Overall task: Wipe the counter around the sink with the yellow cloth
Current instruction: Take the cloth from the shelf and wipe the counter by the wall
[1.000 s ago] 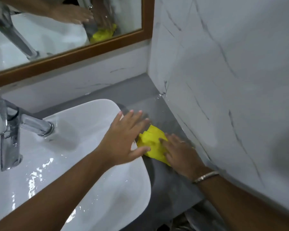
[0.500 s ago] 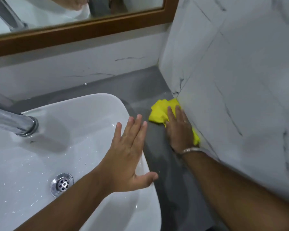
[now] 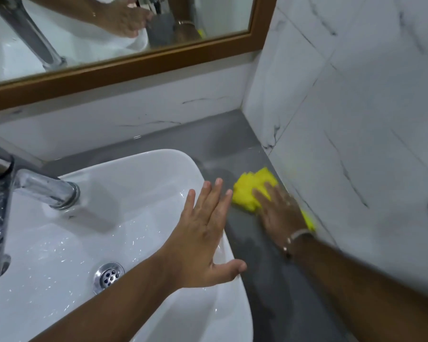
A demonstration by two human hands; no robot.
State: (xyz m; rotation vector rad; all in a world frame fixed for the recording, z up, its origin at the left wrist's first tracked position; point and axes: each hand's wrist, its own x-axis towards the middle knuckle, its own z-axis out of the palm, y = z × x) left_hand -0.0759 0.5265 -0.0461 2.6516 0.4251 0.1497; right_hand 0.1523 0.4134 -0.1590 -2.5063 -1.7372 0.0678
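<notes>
The yellow cloth (image 3: 248, 191) lies bunched on the grey counter (image 3: 223, 146), in the narrow strip between the white sink (image 3: 143, 169) and the marble wall on the right. My right hand (image 3: 279, 211) lies flat on the cloth and presses it to the counter; part of the cloth shows past my wrist by the wall. My left hand (image 3: 203, 238) rests spread and flat on the sink's right rim, holding nothing.
A chrome tap (image 3: 42, 187) reaches over the wet basin from the left, above the drain (image 3: 108, 275). A wood-framed mirror (image 3: 134, 62) hangs on the back wall. White marble tiles (image 3: 356, 144) close the counter's right side.
My right hand pushed the cloth away from me along the counter beside the wall. My left hand shifted from next to the cloth onto the sink rim. The camera tilted.
</notes>
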